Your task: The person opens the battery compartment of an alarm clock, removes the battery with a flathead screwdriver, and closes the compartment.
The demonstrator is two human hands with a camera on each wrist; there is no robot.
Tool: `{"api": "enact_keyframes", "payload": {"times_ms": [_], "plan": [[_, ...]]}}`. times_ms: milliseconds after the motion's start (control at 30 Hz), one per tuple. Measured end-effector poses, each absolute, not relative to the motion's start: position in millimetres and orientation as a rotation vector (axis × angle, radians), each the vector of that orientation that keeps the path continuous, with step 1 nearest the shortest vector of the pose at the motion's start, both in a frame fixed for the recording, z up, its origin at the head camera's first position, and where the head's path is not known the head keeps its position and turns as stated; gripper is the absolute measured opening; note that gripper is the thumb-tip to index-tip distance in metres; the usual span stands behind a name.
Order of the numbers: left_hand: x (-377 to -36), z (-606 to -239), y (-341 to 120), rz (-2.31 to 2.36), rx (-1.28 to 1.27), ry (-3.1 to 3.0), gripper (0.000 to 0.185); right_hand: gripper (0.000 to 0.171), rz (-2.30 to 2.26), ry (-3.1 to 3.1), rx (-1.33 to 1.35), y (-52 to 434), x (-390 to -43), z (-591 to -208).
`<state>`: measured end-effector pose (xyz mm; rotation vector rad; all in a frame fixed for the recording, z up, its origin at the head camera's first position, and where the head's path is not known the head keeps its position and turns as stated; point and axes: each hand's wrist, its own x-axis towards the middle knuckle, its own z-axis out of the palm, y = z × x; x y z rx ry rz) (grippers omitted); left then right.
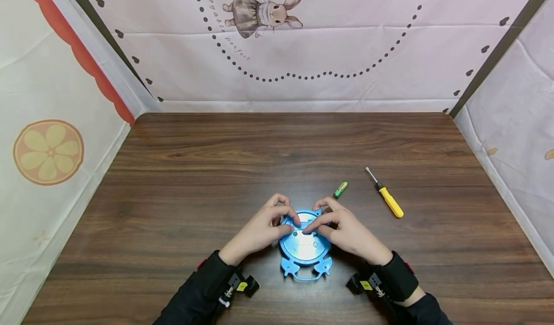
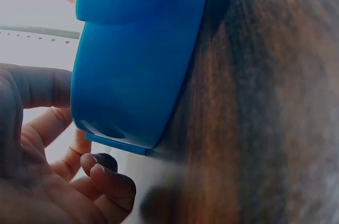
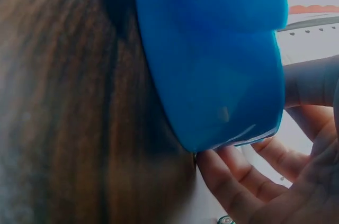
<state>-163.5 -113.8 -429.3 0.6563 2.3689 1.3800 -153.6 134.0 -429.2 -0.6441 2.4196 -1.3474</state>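
Observation:
A round blue plastic device [image 1: 305,250] with small feet lies back up on the wooden table [image 1: 277,147] near its front edge. My left hand [image 1: 279,220] holds its left upper side, thumb on the shiny back and fingers curled at the rim. My right hand [image 1: 325,219] mirrors this on the right side, thumb and forefinger meeting the left ones near the top of the back. The left wrist view shows the blue device [image 2: 132,60] close up with the left hand's fingers [image 2: 106,179] curled beside it. In the right wrist view the blue device [image 3: 212,54] stands over my right hand's fingers [image 3: 238,181].
A small green battery [image 1: 340,189] lies just beyond my right hand. A yellow-handled screwdriver [image 1: 387,197] lies further right. Printed cloth walls close off the table on the left, back and right.

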Motion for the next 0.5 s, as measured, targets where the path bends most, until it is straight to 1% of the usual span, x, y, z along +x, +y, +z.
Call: {"api": "enact_keyframes", "payload": {"times_ms": [167, 267, 333, 500], "plan": [[-164, -431, -124, 1.301, 0.846, 2.42, 0.01, 0.021, -1.35, 2.417, -0.769, 141, -155, -432], [-167, -430, -131, 1.249, 0.949, 2.429, 0.012, 0.018, -1.322, 2.417, -0.852, 148, -157, -432], [-170, -430, -135, 1.23, 1.006, 2.408, 0.016, 0.022, -1.298, 2.402, -0.894, 154, -158, -432], [-177, -429, -148, 1.214, 1.038, 2.275, 0.037, 0.044, -1.266, 2.253, -0.967, 168, -163, -430]]}}
